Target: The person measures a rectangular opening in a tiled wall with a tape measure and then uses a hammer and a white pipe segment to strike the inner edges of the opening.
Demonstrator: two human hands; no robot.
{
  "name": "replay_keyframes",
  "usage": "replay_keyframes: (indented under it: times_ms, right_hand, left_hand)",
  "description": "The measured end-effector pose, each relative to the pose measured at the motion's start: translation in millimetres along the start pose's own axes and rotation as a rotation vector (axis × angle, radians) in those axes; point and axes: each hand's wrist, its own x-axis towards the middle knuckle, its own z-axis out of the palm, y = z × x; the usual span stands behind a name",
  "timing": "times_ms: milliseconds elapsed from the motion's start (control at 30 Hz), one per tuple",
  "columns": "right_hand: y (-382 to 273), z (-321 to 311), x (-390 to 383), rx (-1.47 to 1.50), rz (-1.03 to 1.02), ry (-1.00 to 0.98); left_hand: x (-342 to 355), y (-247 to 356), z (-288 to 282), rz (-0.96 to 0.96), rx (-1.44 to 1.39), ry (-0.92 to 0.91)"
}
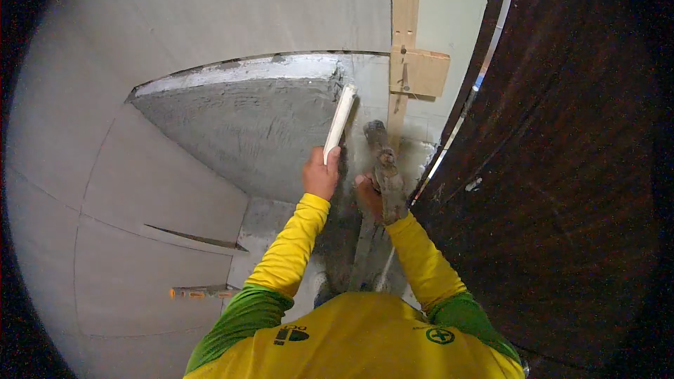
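Just above the middle of the head view, gripping a white strip in the left hand, with fingers closed round its lower end. Holding it tilted up and slightly rightward from those fingers, with its tip near the right end of a white ledge; cannot tell whether touching. To the right of the left fingers and a little lower, keeping the right hand beside a crusted brown tool, with part of the fingers hidden behind it; cannot tell whether gripping it or merely lying against it. Left of the left fingers, can see rough grey mortar spread below the ledge, and farther out, large grey tiles. Above the right fingers, can see a wooden batten running upward, with a small block across it and a nail near their crossing. Well to the right of the right fingers, can see a dark panel with a small shiny fitting. Low and left of the left fingers, can make out an orange-ended bar near the tiles. Below both sets of fingers, wearing a yellow shirt with green on the sleeves.
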Motion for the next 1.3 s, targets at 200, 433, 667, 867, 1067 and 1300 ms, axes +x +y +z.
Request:
replay_keyframes:
  times_ms: [200, 433, 667, 867, 1067, 1300]
  right_hand:
    - [-24.5, 14.8, 24.4, 0.084, 0.095, 0.164]
    - [31.8, 18.5, 9.5, -0.088, -0.104, -0.057]
    - [94.6, 39.8, 16.5, -0.430, -0.103, 0.100]
    - [8.1, 28.5, 16.8, 0.010, -0.065, 0.061]
    - [44.3, 30.0, 22.9, -0.341, -0.122, -0.057]
    - [45.4, 42.8, 28.3, -0.341, 0.136, 0.064]
  left_hand:
    - [1.9, -8.1, -8.2, -0.047, 0.075, -0.045]
    - [7.9, -13.0, -4.6, -0.063, 0.036, -0.082]
    - [10.5, -7.1, 7.5, 0.007, 0.023, -0.106]
    - [20.2, -25.2, -8.4, -0.041, -0.095, -0.152]
    - [24.1, -29.2, 1.3, 0.007, -0.011, -0.136]
    - [16.5, -22.6, 8.7, 0.007, -0.057, -0.084]
